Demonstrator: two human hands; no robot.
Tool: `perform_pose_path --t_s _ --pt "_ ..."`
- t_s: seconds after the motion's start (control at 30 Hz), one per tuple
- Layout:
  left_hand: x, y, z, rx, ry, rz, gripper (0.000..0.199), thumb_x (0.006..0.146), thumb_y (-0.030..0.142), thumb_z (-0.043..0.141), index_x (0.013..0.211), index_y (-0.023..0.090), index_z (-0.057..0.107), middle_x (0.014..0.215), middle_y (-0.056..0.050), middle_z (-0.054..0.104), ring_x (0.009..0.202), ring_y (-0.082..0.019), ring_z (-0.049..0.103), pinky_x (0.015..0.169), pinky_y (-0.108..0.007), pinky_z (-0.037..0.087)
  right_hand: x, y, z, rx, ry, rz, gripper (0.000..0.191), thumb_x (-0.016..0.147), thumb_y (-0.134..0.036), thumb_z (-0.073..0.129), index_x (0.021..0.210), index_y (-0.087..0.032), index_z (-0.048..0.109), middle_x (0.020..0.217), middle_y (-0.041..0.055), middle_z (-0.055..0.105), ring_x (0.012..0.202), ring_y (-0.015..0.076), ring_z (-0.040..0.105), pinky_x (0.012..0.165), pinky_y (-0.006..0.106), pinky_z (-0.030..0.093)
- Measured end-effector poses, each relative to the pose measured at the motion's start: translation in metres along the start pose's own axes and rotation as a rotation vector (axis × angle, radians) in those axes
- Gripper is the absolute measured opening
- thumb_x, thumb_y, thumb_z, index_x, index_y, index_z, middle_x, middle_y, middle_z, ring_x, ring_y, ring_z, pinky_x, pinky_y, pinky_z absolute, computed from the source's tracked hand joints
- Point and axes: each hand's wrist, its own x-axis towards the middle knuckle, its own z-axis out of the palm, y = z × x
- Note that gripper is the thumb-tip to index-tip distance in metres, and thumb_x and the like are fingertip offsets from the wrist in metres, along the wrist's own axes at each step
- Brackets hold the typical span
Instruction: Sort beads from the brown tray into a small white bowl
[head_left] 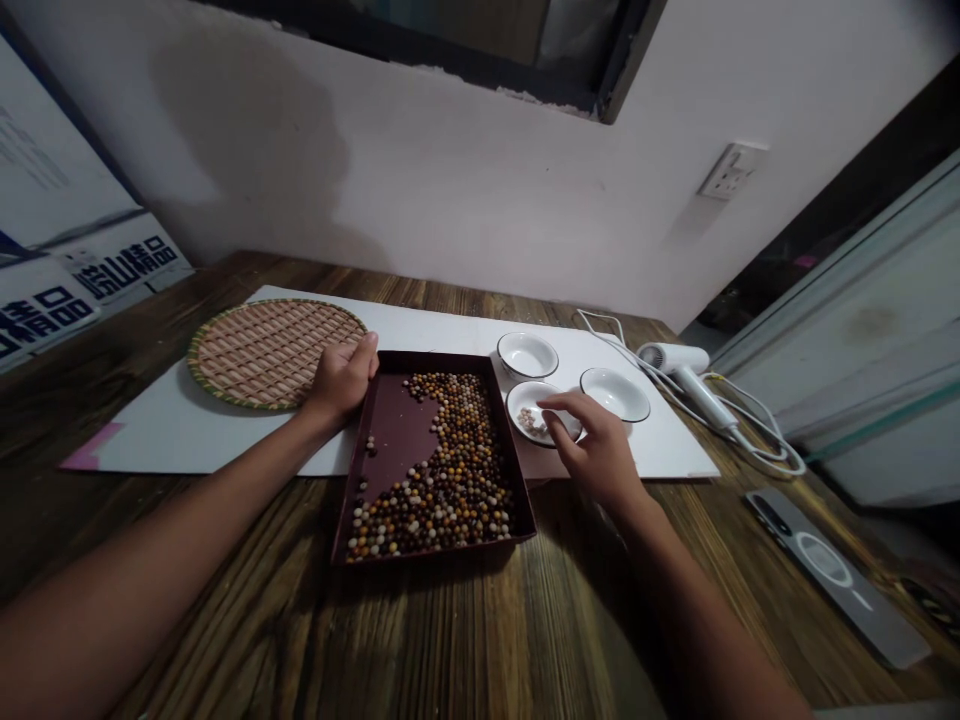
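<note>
A dark red box (pixel 397 430) lies tilted near the table's front, full of brown, yellow and pale beads (pixel 465 470) gathered toward its right and near sides. My left hand (pixel 343 378) is closed on the box's far left edge, thumb up. Over the nearest white bowl (pixel 517 420), my right hand (pixel 592 440) has its thumb and forefinger curved with a gap between them; nothing shows in them. Small pale beads (pixel 531 421) lie in that bowl. Two more white bowls (pixel 527 354) (pixel 615 394) stand behind and to the right.
A round woven tray (pixel 262 350) sits at the left on a white board (pixel 180 445). At the right are a white hair dryer (pixel 694 385) with its cable and a grey phone (pixel 840 575). Boxes (pixel 67 270) stand at the far left, and a wall rises behind.
</note>
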Motion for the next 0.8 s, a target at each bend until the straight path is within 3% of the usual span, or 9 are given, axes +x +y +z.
perform_pose_path --t_s 0.13,0.33,0.5,0.6,0.8 --pt "0.000 0.001 0.000 0.001 0.008 0.008 0.054 0.095 0.047 0.048 0.047 0.021 0.042 0.045 0.001 0.037 0.045 -0.012 0.036 0.047 -0.029 0.027 0.011 -0.018 0.008 0.125 -0.114 -0.106 0.013 0.095 -0.020 0.060 0.104 -0.022 0.071 0.104 0.0061 0.073 0.098 0.0207 0.065 0.087 0.039 0.052" --pt "0.000 0.001 0.000 -0.026 0.007 -0.011 0.053 0.094 0.046 0.048 0.048 0.021 0.042 0.045 0.002 0.036 0.045 -0.012 0.034 0.046 -0.029 0.026 0.049 -0.059 0.030 0.155 -0.508 -0.292 0.014 0.094 -0.015 0.061 0.098 -0.020 0.074 0.097 0.0038 0.073 0.091 0.0156 0.065 0.081 0.029 0.050" --pt "0.000 -0.002 0.000 -0.034 0.004 -0.016 0.053 0.094 0.048 0.048 0.048 0.021 0.043 0.044 0.002 0.036 0.044 -0.012 0.035 0.046 -0.029 0.027 0.069 -0.074 0.058 0.067 -0.815 -0.380 0.028 0.087 -0.004 0.056 0.099 -0.019 0.076 0.098 0.0039 0.074 0.088 0.0154 0.065 0.082 0.028 0.047" --pt "0.000 -0.004 0.000 -0.037 0.003 -0.006 0.053 0.095 0.049 0.048 0.049 0.022 0.043 0.045 0.002 0.038 0.045 -0.012 0.036 0.047 -0.029 0.028 0.069 -0.076 0.068 0.003 -0.880 -0.405 0.030 0.084 -0.006 0.055 0.100 -0.020 0.077 0.094 0.0034 0.074 0.082 0.0162 0.063 0.075 0.029 0.045" --pt "0.000 -0.003 0.000 -0.011 0.000 -0.008 0.053 0.095 0.050 0.047 0.050 0.022 0.043 0.046 0.002 0.037 0.047 -0.013 0.037 0.049 -0.029 0.029 0.063 -0.080 0.072 -0.142 -0.879 -0.437 0.026 0.085 -0.011 0.055 0.099 -0.020 0.076 0.094 0.0055 0.074 0.080 0.0176 0.061 0.070 0.030 0.041"
